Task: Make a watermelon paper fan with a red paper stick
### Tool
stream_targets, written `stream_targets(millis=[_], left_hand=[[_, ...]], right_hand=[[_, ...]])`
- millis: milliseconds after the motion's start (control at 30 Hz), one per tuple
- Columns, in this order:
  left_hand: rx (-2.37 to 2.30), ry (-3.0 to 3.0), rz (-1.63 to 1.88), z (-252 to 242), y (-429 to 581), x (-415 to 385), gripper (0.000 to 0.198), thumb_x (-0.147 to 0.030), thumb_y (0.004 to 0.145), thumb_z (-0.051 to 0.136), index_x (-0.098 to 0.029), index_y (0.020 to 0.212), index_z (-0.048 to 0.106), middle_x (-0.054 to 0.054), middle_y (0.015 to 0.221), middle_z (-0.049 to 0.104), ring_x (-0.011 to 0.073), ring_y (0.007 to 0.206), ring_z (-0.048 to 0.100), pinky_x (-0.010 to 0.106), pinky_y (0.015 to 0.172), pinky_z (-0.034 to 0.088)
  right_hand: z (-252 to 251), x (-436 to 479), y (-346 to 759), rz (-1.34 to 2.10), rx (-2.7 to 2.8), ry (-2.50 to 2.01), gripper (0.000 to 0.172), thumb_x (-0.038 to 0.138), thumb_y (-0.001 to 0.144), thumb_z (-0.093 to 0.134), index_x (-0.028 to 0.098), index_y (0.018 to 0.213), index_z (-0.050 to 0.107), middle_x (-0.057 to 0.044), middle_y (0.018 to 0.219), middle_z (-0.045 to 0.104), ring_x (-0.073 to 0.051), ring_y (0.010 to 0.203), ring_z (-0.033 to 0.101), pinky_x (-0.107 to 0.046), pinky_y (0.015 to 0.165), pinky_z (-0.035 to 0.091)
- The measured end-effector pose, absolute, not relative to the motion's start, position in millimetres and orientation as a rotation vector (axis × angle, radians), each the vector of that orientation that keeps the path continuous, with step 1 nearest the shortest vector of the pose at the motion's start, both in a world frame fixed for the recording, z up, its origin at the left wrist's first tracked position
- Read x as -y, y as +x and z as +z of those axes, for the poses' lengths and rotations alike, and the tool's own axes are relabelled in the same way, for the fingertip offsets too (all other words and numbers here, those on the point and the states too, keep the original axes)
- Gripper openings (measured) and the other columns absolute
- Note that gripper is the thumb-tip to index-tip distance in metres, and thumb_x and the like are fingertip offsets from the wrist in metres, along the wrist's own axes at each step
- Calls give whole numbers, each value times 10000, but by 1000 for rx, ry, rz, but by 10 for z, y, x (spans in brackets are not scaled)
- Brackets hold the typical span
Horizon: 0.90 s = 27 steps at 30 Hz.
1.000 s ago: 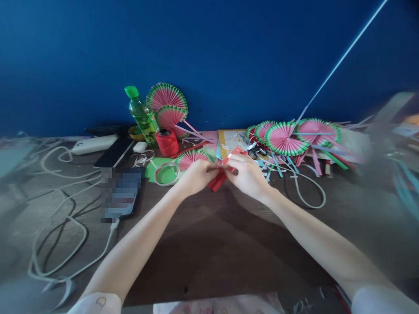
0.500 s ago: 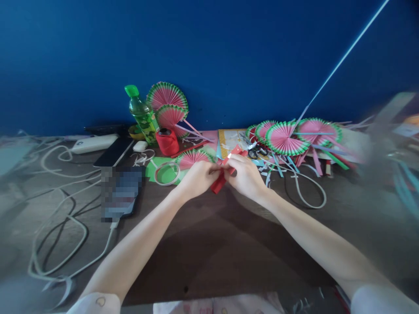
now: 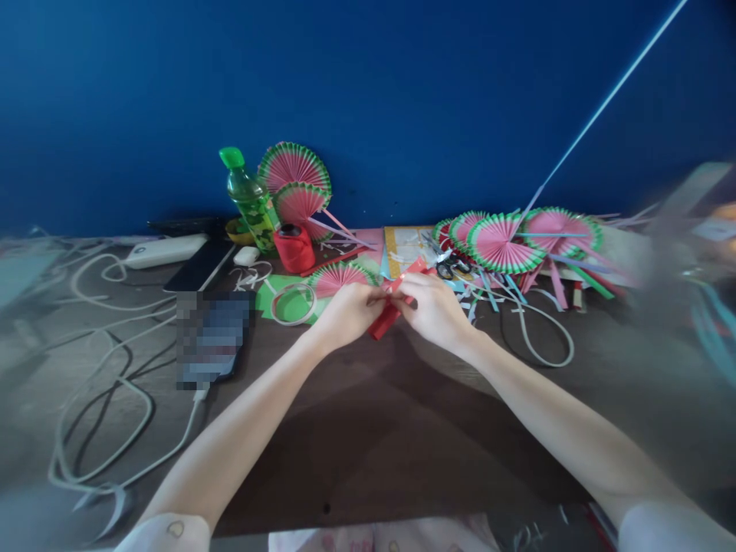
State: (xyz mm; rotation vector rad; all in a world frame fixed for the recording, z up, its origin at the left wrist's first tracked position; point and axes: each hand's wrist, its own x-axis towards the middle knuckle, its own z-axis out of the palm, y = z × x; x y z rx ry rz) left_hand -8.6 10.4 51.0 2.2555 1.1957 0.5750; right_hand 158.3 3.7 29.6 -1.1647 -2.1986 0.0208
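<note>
While pinching that folded red paper strip [image 3: 380, 326] between left hand [image 3: 348, 310] and right hand [image 3: 437, 307], go gentle. Probably light and floppy; best held at the folds.

A home craft desk is showing here: pink-and-green paper fans [image 3: 506, 241] are piling up at the far right against a blue wall [image 3: 402, 100], with a charging phone [image 3: 211, 337] lying left.
</note>
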Motion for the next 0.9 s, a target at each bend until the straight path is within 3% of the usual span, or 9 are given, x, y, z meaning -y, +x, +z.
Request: stream_targets(millis=[533,767,900], left_hand=[[-1156,2189,539,500,-151,-176,231,-229,800,433,-144,705,625,-34,590,521,88,566,453,202,544,326],[-1271,2114,418,543,-331,-311,243,-318,780,475,-152,734,647,-54,509,409,80,482,349,217,501,294],[-1274,2172,314,529,-415,-388,277,-365,767,485,-151,723,655,-37,545,479,96,516,408,221,520,312]], right_hand=[[349,-63,1621,220,2062,-1202,121,115,720,497,177,637,559,-29,685,572,-151,669,543,-258,641,412],[529,-214,1979,385,1965,-1548,115,170,699,519,173,672,631,-20,700,660,-129,596,560,-248,607,406],[521,-361,2279,528,2059,-1828,137,238,703,541,171,692,660,-27,665,671,-140,567,579,-244,557,397]])
